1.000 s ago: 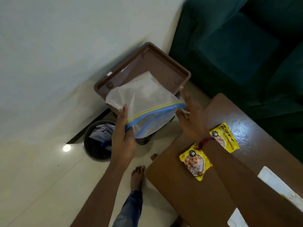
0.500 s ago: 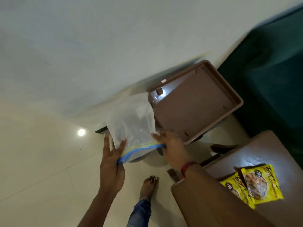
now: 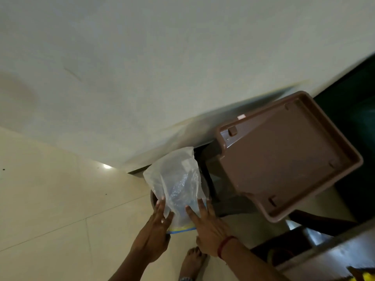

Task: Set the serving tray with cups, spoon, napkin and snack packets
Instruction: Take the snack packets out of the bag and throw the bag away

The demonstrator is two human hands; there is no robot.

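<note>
1. The brown tray (image 3: 284, 159) sits right of centre, tilted in the view, on a dark stand near the wall (image 3: 142, 67); its flat inside is bare, with a small white label on the far rim.
2. The tray is apart from both hands, up and to the right of them; the right hand is the nearer of the two.
3. A clear zip bag (image 3: 176, 183) with a blue and yellow seal at its lower end is held between the hands, just left of the tray's near-left corner and not touching it.
4. The left hand (image 3: 152, 238) pinches the bag's lower left edge between thumb and fingers, the fingers lying along the plastic.
5. The right hand (image 3: 207, 228) holds the bag's lower right side, fingers stretched up flat over the plastic; a red thread circles the wrist.
6. Behind the bag the dark rim of a bin (image 3: 152, 199) shows on the pale floor (image 3: 50, 199).
7. A bare foot (image 3: 191, 260) stands on the floor below the hands.
8. At lower right is the edge of a brown tabletop (image 3: 324, 260), with a sliver of a yellow packet (image 3: 365, 277) at the frame's bottom corner.
9. A dark green sofa (image 3: 355, 128) fills the right edge behind the tray.
</note>
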